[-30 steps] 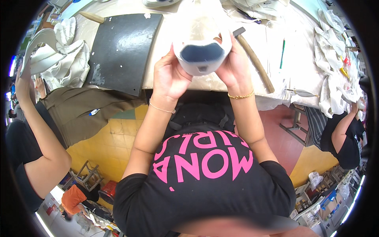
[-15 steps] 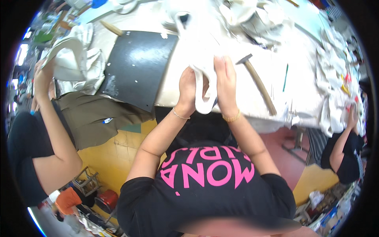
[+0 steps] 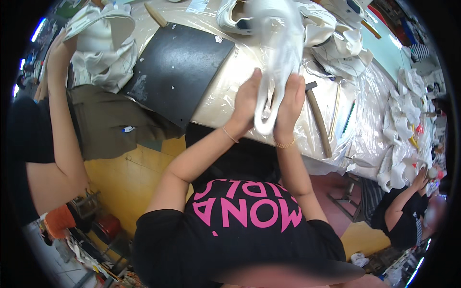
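A white shoe upper (image 3: 265,126) is between my hands, its long narrow opening facing me and its far end blurred by motion. My left hand (image 3: 247,100) presses against its left side, thumb toward the opening. Along the other side lies my right hand (image 3: 290,102), its fingers partly hidden by the upper. Both hands grip it above the table's near edge. Just right of my right hand, a hammer (image 3: 319,115) with a wooden handle rests on the plastic-covered table (image 3: 216,103).
A black board (image 3: 180,72) lies to the left, with a wooden handle (image 3: 156,15) at its far edge. More white uppers (image 3: 343,50) are piled at the far right. A green stick (image 3: 349,116) lies beyond the hammer. Co-workers sit left and right; the left one's hand (image 3: 60,53) holds a white piece.
My hands and the upper have shifted slightly right, nearer the hammer. The whole view has tilted a little, and the upper has turned somewhat.
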Motion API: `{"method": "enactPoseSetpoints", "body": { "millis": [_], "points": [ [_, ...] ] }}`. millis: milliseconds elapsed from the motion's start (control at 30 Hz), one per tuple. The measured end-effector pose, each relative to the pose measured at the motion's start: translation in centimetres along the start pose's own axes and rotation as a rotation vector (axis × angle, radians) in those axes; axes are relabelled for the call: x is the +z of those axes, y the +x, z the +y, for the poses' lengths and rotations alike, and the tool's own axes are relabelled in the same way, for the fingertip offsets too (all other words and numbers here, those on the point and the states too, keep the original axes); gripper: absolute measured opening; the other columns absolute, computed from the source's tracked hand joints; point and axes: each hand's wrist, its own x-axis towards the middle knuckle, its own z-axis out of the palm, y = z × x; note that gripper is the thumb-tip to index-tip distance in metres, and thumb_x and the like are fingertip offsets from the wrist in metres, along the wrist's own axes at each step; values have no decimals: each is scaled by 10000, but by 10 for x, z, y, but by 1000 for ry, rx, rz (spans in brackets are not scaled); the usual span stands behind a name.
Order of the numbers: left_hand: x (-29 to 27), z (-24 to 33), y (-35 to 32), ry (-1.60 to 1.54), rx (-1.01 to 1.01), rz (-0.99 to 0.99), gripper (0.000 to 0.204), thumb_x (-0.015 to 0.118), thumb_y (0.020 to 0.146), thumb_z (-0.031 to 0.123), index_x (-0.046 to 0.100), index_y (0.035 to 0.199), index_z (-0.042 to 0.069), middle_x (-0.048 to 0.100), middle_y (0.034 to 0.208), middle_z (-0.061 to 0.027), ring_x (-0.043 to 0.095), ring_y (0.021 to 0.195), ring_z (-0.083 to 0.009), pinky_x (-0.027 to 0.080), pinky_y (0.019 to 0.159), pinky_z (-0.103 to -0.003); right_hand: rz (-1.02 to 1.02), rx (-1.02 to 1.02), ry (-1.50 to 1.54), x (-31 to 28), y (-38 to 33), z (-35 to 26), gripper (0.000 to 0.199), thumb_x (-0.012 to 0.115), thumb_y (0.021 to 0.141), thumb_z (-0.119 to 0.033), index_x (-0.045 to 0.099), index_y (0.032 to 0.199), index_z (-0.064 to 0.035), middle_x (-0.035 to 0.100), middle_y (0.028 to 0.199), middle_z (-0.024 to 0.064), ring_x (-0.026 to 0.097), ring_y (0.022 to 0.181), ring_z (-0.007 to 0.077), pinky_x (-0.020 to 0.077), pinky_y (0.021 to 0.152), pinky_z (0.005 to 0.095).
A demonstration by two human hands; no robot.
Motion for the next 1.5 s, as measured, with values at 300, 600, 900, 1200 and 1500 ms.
{"method": "enactPoseSetpoints", "body": {
  "millis": [300,600,900,1200,1500],
  "points": [
    [-14,-9,19,-407,-32,-60,419,387,1033,436,473,837,76,447,644,-42,461,490,-132,397,450,-261,-132,56,299,-11,25,12,330,434,1037,-358,505,915,-60,482,631,37,395,416,107,352,385,236],
    [-56,3,26,-979,-276,-392,403,399,1040,346,470,1301,47,591,1266,-96,586,1156,-233,517,969,-399,-188,482,745,-54,31,-5,351,355,1058,-287,501,1258,-38,627,1199,80,633,1040,200,538,849,359],
    [-47,7,16,-952,-270,-339,315,521,1002,239,495,1235,28,609,1188,-105,606,1106,-230,529,957,-378,-291,531,944,-71,31,16,351,372,1054,-303,512,1245,-43,642,1178,85,646,1015,200,551,830,354],
    [-31,4,14,-983,-248,-286,268,590,958,131,548,1172,-24,649,1123,-111,647,1043,-211,567,902,-342,-243,560,1014,-84,33,22,347,357,1058,-305,520,1234,-53,657,1134,77,656,973,196,558,813,344],
    [-18,-9,-1,-776,-252,-159,297,625,940,158,545,1188,14,625,1153,-103,616,1082,-220,534,946,-368,204,-39,-44,-96,2,11,323,566,973,-188,506,1244,-22,559,1232,137,574,1071,224,481,889,339]
  ]
}}
